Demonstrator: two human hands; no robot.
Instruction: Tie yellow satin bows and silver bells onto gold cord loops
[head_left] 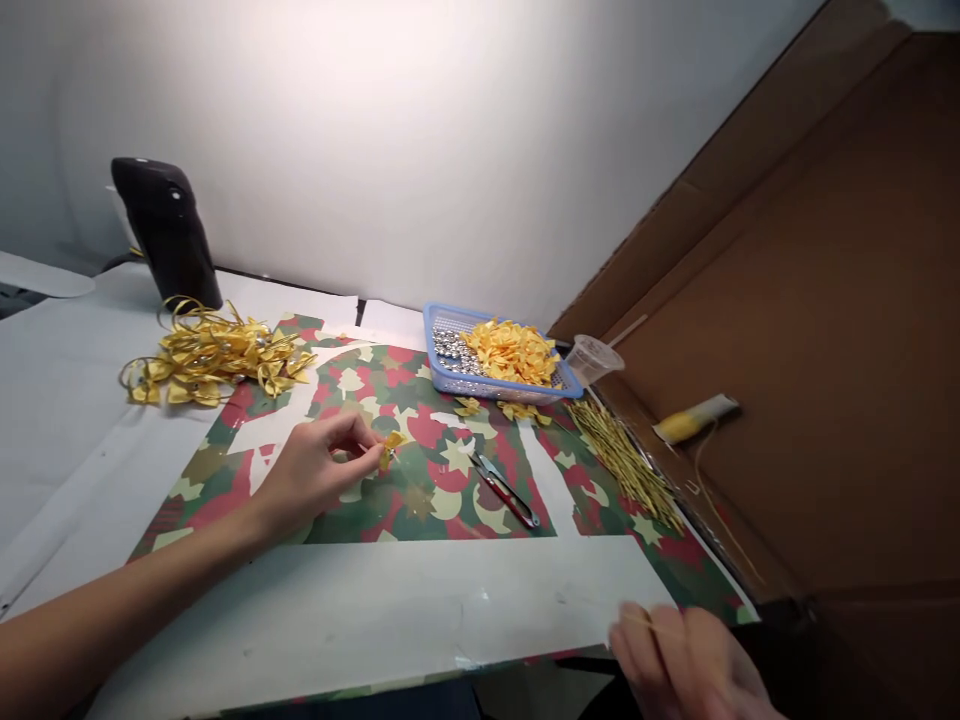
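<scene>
Right hand (pixel 686 660) curled (blurred; grip can't be told) | left hand (pixel 319 465) pinches yellow flower (pixel 394 441) | long axis slanting, tip up-right

Two bare hands are posing well apart, one pinching, one curled.
The bare left forearm (pixel 157 575) is slanting up from the lower left, and the left hand (pixel 324 462) is pinching with thumb and index finger, forming a small loop. The right hand (pixel 686 660), blurred, is sitting lower and nearer the body, its fingers lying curled toward the palm.
</scene>
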